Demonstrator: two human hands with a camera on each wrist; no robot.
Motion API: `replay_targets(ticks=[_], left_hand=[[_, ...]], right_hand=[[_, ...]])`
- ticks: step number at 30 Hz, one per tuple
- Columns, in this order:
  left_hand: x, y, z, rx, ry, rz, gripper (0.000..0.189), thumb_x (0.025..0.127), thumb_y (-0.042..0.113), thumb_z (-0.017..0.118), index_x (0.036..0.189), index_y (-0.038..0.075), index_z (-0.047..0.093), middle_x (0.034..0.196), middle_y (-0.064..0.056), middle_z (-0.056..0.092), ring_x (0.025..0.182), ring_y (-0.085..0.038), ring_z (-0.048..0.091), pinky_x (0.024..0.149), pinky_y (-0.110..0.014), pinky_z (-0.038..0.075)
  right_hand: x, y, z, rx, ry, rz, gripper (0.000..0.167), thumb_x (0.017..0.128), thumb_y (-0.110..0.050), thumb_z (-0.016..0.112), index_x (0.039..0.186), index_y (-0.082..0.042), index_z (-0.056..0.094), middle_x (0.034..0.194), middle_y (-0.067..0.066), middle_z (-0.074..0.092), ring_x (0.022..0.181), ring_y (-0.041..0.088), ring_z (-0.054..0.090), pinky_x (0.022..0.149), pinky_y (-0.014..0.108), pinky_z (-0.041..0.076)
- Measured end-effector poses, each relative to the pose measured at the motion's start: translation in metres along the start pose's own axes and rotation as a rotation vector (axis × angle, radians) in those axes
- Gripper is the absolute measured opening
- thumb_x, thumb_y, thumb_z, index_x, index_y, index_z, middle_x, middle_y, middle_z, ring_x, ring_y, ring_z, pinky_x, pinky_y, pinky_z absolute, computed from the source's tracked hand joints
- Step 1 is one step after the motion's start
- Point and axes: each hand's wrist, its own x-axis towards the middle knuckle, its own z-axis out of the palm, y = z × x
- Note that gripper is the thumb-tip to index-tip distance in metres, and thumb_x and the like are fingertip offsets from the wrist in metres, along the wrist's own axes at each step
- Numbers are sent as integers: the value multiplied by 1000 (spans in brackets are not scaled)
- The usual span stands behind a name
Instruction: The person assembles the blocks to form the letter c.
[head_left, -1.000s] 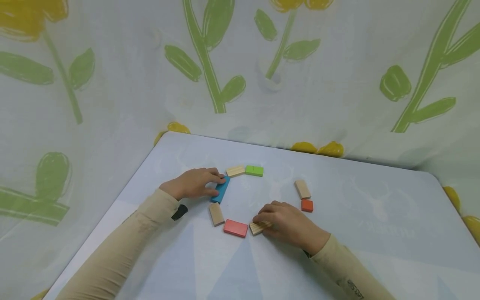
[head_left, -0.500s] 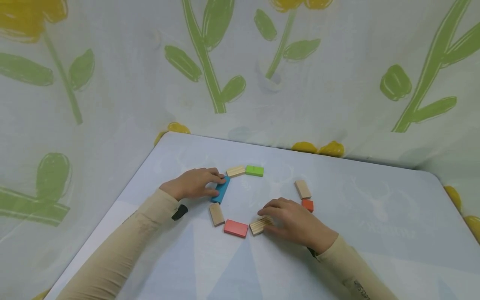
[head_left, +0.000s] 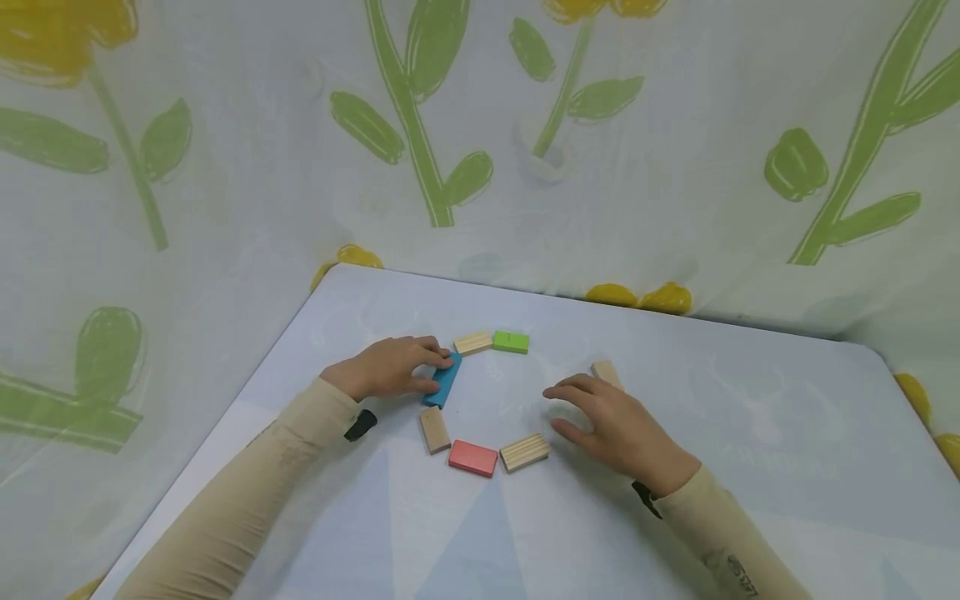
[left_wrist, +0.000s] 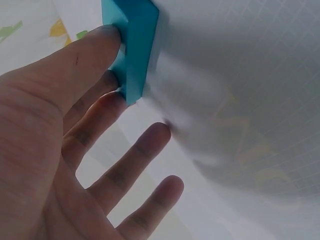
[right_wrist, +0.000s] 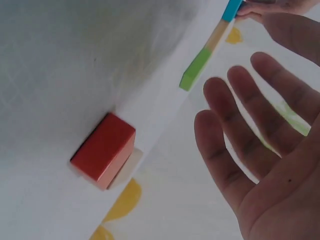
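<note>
My left hand (head_left: 384, 367) pinches the long blue block (head_left: 447, 383) between thumb and fingers at the left of a broken ring of blocks. In the left wrist view the thumb and two fingers meet the blue block (left_wrist: 141, 47), while two other fingers reach out free. My right hand (head_left: 618, 425) hovers with relaxed, spread fingers right of the ridged wooden block (head_left: 525, 452), holding nothing. It hides the red block in the head view and partly covers a plain wooden block (head_left: 604, 372). The right wrist view shows that red block (right_wrist: 104, 148) ahead of the fingers.
Past the blue block come a wooden block (head_left: 472, 343) and a green block (head_left: 511, 342). Nearer the front lie a plain wooden block (head_left: 435, 430) and a pink block (head_left: 473, 458). The white table (head_left: 750, 467) backs onto a flower-printed curtain (head_left: 645, 192).
My right hand has let go of the ridged wooden block and moved right and slightly up, over the red block. The left hand keeps its place on the blue block.
</note>
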Motion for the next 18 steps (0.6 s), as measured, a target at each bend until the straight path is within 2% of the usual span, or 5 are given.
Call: replay_targets(ticks=[3,6,10,13,18], left_hand=[[0,0,0,8,-1,0,49,95,30,74,139,10,64,142,-6,58,129,-27,56,104,-45,49],[0,0,-1,11,-4,-1,50,95,30,73,140,10,63,142,-6,58,129,-27,56,103,-45,49],[-1,1,-2,13,-6,-2,50,96,30,73,140,10,63,142,-6,58,129,-27,56,103,-46,49],[-1,1,-2,10,-6,-1,49,96,30,73,139,10,63,143,-6,58,130,-27,55,104,-46,49],[-1,2,-1,7,-11,-6,49,95,30,73,139,10,64,143,-6,58,130,-28,55,104,-47,49]], right_hand=[[0,6,-4,-20,39,45,41,87,-22,82,125,-12,70,121,4,66,108,21,65,83,38,58],[0,13,-10,-34,85,85,43,86,-19,83,126,-11,69,120,5,66,93,20,67,74,36,58],[1,22,-17,-41,108,135,46,87,-17,81,129,-9,66,121,10,64,85,23,67,67,38,57],[3,27,-21,-28,100,204,48,89,-18,80,133,-8,64,127,14,61,95,30,68,72,46,58],[5,33,-24,-2,58,330,49,94,-22,74,139,-8,60,134,18,55,102,36,66,79,55,57]])
